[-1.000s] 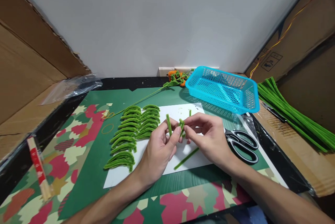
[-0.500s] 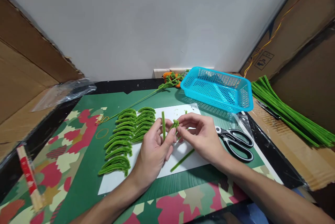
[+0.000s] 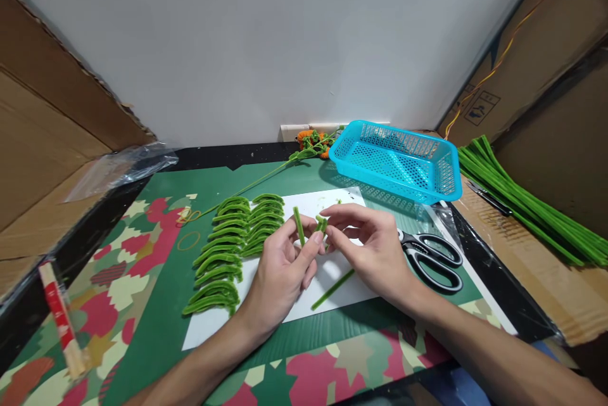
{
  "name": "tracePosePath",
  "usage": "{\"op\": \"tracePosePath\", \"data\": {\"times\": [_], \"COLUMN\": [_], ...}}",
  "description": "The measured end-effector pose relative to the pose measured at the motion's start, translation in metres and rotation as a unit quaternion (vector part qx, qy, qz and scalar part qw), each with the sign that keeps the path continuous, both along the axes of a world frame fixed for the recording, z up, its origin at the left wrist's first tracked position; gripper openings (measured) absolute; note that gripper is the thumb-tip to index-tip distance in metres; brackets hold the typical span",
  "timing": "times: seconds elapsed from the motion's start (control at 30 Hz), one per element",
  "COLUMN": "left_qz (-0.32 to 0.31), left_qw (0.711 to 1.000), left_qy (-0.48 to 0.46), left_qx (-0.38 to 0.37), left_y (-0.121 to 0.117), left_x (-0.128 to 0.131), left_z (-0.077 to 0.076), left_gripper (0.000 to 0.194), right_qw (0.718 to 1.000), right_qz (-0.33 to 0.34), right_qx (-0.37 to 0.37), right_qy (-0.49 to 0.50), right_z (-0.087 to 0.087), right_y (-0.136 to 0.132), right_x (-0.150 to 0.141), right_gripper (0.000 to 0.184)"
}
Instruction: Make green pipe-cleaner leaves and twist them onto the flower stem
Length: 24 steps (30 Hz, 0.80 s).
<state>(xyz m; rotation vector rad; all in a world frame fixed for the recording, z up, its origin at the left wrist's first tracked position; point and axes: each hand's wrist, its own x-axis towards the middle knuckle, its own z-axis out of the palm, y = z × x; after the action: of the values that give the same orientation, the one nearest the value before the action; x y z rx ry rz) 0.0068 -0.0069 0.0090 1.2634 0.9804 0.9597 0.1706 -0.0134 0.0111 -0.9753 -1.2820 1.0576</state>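
My left hand point(image 3: 287, 260) pinches a green pipe cleaner point(image 3: 298, 223), its straight end standing up between the fingers. At the other end a small bent tip shows between both hands. My right hand point(image 3: 368, 244) has thumb and forefinger closed at that bent tip; the exact grip there is partly hidden. Under the right hand, another straight green pipe cleaner point(image 3: 332, 290) lies on a white paper sheet point(image 3: 294, 313). Curved, folded green pipe-cleaner pieces point(image 3: 218, 260) lie in two columns left of my hands.
Black-handled scissors point(image 3: 434, 260) lie right of my hand. Behind stands a blue perforated basket point(image 3: 396, 168), beside an orange-and-green pipe-cleaner flower point(image 3: 313, 140). A bundle of green pipe cleaners point(image 3: 527, 203) rests on cardboard at right. A rubber band point(image 3: 189, 241) lies at left.
The upright end of the pipe cleaner now leans to the left. My right hand's fingers have shifted slightly right at the bent tip, and the whole view has moved a little.
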Motion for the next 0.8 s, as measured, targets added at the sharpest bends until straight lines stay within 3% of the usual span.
{"op": "tracePosePath", "data": {"times": [0.3, 0.5, 0.8], "left_qz": [-0.036, -0.045, -0.058], "left_qw": [0.999, 0.999, 0.997], "left_qy": [0.009, -0.004, -0.037], "left_qx": [-0.02, -0.021, -0.038], "left_y": [-0.004, -0.003, -0.003], "left_x": [-0.001, -0.003, -0.001], "left_z": [-0.005, -0.01, -0.001], "left_gripper": [0.026, 0.026, 0.028], "right_qw": [0.991, 0.996, 0.996], "right_qz": [-0.016, 0.006, 0.036], "right_qx": [0.051, 0.005, -0.072], "right_qy": [-0.12, -0.094, -0.029], "right_z": [0.001, 0.002, 0.005], "right_y": [-0.002, 0.001, 0.005], "right_x": [0.003, 0.004, 0.006], "right_gripper": [0.025, 0.021, 0.009]}}
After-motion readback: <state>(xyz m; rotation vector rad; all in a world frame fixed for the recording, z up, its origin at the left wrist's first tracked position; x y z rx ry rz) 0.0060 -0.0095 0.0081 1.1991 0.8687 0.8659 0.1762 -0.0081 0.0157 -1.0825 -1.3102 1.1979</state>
